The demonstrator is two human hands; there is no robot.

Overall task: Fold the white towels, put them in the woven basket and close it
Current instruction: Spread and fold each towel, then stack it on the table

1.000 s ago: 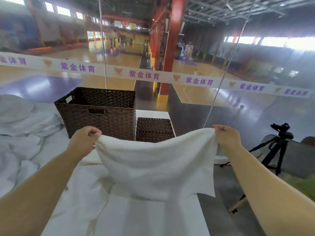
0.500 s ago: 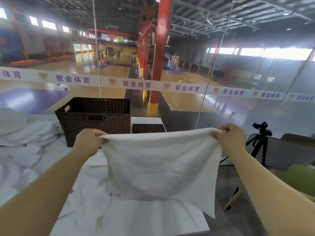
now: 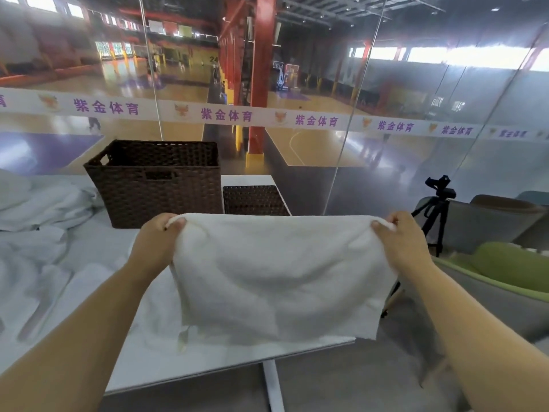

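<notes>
Both of my hands are raised in front of me, holding one white towel (image 3: 279,275) stretched between them. My left hand (image 3: 156,242) is closed around the towel's upper left corner, fingers curled in and a bit of cloth poking out of the fist. My right hand (image 3: 399,237) is closed the same way on the upper right corner. The top edge runs nearly level from fist to fist, and the rest of the cloth hangs down in soft folds over the near right part of the white worktop (image 3: 208,364), its lower edge close to the worktop's near edge.

At the far edge of the worktop stands the dark brown woven basket (image 3: 157,185), open at the top, with a handle slot in its near wall. Just to its right, by the far right corner, the matching woven lid (image 3: 254,200) lies flat. More white towels (image 3: 44,209) lie crumpled in a heap along the left side of the worktop.

Off the worktop's right edge, a black tripod (image 3: 433,209) stands on the floor.
</notes>
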